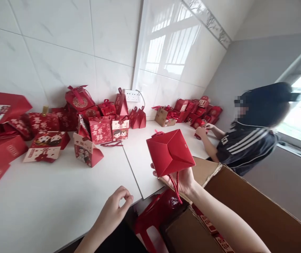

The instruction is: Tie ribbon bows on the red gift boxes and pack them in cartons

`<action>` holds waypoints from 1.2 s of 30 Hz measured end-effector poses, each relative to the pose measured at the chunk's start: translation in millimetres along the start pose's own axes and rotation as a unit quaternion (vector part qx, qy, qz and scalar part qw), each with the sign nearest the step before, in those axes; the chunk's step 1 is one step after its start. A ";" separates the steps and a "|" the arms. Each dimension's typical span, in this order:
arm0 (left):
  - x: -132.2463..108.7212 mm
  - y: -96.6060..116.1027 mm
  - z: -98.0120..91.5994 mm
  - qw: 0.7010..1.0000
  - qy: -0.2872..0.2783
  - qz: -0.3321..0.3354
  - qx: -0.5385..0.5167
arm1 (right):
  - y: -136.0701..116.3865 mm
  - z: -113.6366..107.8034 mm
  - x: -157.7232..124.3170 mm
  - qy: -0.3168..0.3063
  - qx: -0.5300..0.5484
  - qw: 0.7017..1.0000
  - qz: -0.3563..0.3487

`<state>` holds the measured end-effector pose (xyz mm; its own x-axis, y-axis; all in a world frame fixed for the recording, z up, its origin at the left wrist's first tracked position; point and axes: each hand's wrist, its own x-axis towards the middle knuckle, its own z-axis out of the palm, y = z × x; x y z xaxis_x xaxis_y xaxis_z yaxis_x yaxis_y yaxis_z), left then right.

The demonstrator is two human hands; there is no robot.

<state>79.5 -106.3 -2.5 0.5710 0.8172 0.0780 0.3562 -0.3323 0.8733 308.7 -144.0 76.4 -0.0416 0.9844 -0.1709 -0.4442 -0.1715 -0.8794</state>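
Note:
A red folded gift box (pixel 170 153) with a twisted red cord rests on my right hand (pixel 183 179), above the table edge near an open cardboard carton. The cord loops down below the box, across my palm. My left hand (pixel 119 203) is over the near part of the white table (pixel 61 196), its fingers curled with thumb and index tips close together and nothing visible between them. Nearest to it on the table stands a small red box with a printed couple (pixel 87 151).
Red gift boxes (pixel 100 128) line the wall, with more at the far left and far right. The cardboard carton (pixel 245 196) stands at the lower right, red packets inside. Across the table corner, a person (pixel 248 133) handles a red box. A power strip (pixel 132 95) is by the wall.

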 end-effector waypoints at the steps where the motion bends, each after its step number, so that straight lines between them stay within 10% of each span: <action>1: 4.7 5.9 8.1 1.000 -0.021 0.019 0.002 | -0.9 -1.5 -7.0 0.010 0.002 1.000 -0.005; 13: 32.7 58.7 101.5 0.944 -0.069 0.311 0.083 | -6.5 -70.6 -95.1 0.163 -0.096 0.978 -0.089; 17: 26.7 60.0 131.9 0.900 -0.110 0.402 0.126 | -17.8 -122.3 -150.6 0.313 -0.410 0.821 -0.244; 21: 18.2 52.9 150.4 0.886 -0.157 0.409 0.152 | -14.0 -179.0 -217.7 0.448 -0.550 0.676 -0.199; 25: 23.7 61.8 150.7 0.900 -0.157 0.385 0.133 | -5.0 -190.2 -238.7 0.542 -0.304 0.764 -0.172; 33: 48.9 133.5 146.0 0.803 -0.077 0.576 0.134 | 4.5 -98.5 -163.4 0.345 0.050 0.931 -0.107; 36: 68.7 130.6 134.0 0.874 -0.070 0.461 0.141 | 18.3 -90.7 -158.3 0.318 0.118 0.939 -0.049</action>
<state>264.4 -156.6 52.5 0.7887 0.0835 0.6090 -0.1451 -0.9375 0.3164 388.4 -306.6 47.1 0.5193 0.7596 -0.3916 -0.6075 0.0058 -0.7943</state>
